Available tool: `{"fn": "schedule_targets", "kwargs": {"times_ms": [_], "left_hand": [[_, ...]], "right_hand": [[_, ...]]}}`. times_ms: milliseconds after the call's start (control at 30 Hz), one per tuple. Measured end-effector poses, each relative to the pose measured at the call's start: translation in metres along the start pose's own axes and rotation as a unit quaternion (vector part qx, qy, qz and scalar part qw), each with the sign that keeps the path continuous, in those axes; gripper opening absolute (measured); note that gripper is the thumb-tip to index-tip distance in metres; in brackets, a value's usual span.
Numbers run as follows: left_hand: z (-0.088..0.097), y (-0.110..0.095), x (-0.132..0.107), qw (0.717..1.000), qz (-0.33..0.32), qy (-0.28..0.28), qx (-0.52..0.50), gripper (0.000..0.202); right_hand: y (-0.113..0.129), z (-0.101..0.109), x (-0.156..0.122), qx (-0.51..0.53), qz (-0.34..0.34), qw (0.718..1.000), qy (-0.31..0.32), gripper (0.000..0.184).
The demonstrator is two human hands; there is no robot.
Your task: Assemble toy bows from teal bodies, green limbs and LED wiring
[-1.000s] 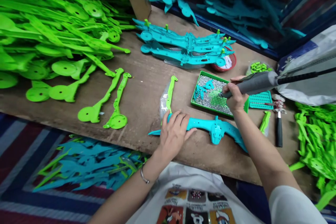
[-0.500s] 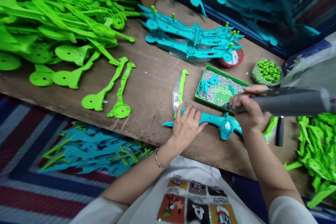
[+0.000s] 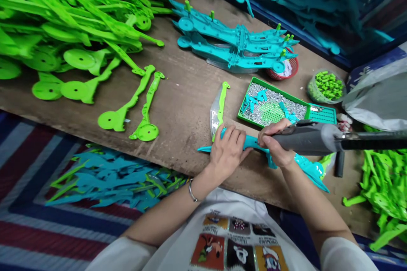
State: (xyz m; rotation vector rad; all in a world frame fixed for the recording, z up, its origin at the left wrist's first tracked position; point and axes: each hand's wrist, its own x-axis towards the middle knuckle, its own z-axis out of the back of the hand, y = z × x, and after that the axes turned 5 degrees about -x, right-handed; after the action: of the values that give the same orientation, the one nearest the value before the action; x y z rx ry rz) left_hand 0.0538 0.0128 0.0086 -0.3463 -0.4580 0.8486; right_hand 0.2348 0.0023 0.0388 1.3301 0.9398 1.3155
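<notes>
A long teal plastic toy part (image 3: 307,168) lies along the near edge of the wooden bench (image 3: 181,106). My left hand (image 3: 229,152) presses flat on its left end, fingers spread over it. My right hand (image 3: 275,146) grips a grey electric screwdriver (image 3: 310,139) held nearly level, its tip down at the middle of the teal part, right beside my left hand. Just behind sits a green tray (image 3: 246,105) full of small silver screws with a few teal bits in it.
A heap of green plastic parts (image 3: 63,21) covers the bench's left; two loose green arms (image 3: 133,103) lie nearer. Stacked teal assemblies (image 3: 235,44) sit at the back, a cup of green pegs (image 3: 327,85) at right. More teal parts (image 3: 111,180) lie on the floor mat.
My right hand brought the screwdriver from the screw tray down and left onto the teal part. My left hand stayed pressed on the part's left end.
</notes>
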Motion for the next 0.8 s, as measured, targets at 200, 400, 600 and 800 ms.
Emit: {"fn": "schedule_targets", "kwargs": {"times_ms": [200,400,600,800], "left_hand": [[-0.002,0.000,-0.001,1.000,-0.001,-0.013,0.005,0.040],[-0.003,-0.002,0.000,1.000,0.003,-0.018,0.008,0.044],[0.014,0.003,-0.008,0.999,0.012,-0.031,-0.018,0.071],[0.031,0.022,-0.028,0.996,0.058,-0.067,-0.005,0.078]], "right_hand": [[0.010,0.007,0.013,-0.020,0.023,0.992,0.126,0.028],[0.017,0.018,0.060,0.073,0.119,0.983,-0.120,0.020],[-0.011,0.030,0.092,-0.005,0.106,0.968,-0.226,0.022],[-0.027,0.031,0.092,-0.029,0.078,0.970,-0.229,0.027]]}}
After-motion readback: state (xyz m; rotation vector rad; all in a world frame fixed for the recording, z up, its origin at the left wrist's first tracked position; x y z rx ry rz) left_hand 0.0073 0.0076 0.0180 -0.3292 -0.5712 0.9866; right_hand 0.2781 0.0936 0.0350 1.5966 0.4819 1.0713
